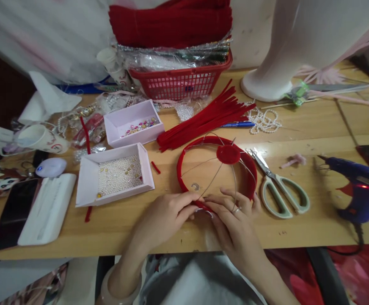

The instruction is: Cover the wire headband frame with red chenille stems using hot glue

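Note:
A round frame (181,163) wrapped in red fuzzy strip rests on the wooden table, with thin wires rising to a red fuzzy disc (228,154) over it. At the near rim, my left hand (163,214) pinches the red-wrapped band between thumb and fingers. My right hand (235,216), wearing a ring, grips the same rim just to the right, its other fingers spread inside and along the frame. Between the hands a short stretch of red rim shows, with something whitish and shiny below it that I cannot make out.
Scissors (278,186) lie right of the frame, and a blue glue gun (356,182) with a red light stands farther right. White boxes of beads (114,199) and gems (133,111) sit left. Behind are red pipe cleaners (200,120), a red basket (181,84) and a white stand (263,87).

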Tool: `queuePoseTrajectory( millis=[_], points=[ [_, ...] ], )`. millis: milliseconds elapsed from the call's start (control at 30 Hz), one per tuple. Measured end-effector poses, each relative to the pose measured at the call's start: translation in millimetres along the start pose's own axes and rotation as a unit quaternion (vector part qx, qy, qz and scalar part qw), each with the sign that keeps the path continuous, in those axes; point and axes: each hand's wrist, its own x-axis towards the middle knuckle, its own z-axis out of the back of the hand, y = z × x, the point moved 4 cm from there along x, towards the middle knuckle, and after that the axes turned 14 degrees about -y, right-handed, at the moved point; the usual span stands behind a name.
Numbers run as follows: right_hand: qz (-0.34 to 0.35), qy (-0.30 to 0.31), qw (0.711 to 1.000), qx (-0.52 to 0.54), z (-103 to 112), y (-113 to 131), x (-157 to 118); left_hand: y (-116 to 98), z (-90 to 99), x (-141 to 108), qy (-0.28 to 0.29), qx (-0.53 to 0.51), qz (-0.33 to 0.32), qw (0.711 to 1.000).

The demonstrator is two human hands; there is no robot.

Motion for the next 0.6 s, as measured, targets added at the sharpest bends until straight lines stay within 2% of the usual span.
queuePoseTrajectory(
  millis=[200,333,467,600],
  points=[
    [-0.024,-0.018,0.999,0.018,2,1,2,4,-0.7,-1,-0.002,-0.062,0.024,0.998],
    [-0.002,-0.015,0.998,0.053,9,-3,10,2,-5.7,-6,-0.034,-0.121,0.109,0.986],
    [0.005,-0.102,0.993,0.058,26,-10,23,-12,-11.0,-3,-0.051,-0.231,0.171,0.956],
    [-0.02,-0.145,0.987,0.072,33,-11,33,-31,-10.9,8,-0.071,-0.28,0.175,0.941]
  ],
)
